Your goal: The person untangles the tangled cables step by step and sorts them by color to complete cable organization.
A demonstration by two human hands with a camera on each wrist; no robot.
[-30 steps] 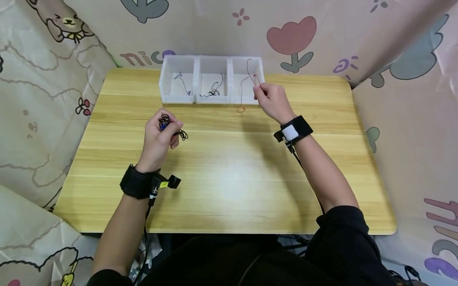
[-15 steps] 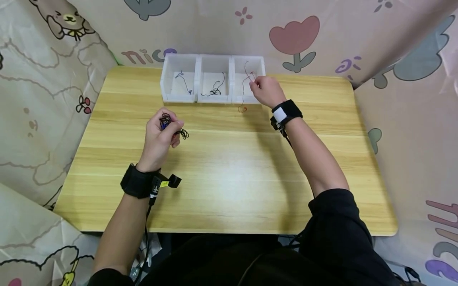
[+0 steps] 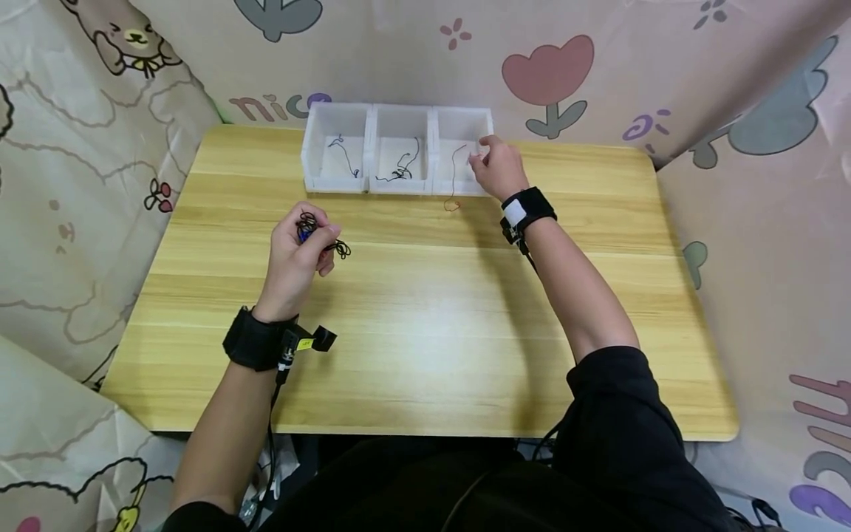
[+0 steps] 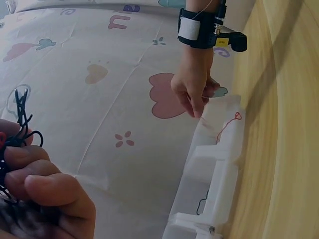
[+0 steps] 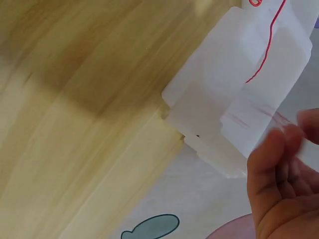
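My left hand [image 3: 287,258] grips a tangled bundle of thin black wires [image 3: 341,249], with a bit of blue showing, above the table's left half. In the left wrist view a speck of red also shows in that bundle. My right hand [image 3: 501,170] is over the right compartment of a white three-part box [image 3: 399,189], thumb and forefinger parted. Blurred red streaks [image 5: 239,121] of a thin wire show just below its fingertips. A red wire [image 3: 454,177] hangs over that compartment's front wall, its looped end outside.
Dark wires [image 3: 402,171] lie in the middle compartment, and a thin dark bluish wire [image 3: 346,157] in the left one. The box stands at the back edge of the wooden table [image 3: 425,332]. Patterned cloth [image 3: 399,52] hangs behind and at the sides.
My right hand has moved slightly left over the right compartment, and its fingers have parted from the red wire they pinched. My left hand has stayed in place with the bundle.
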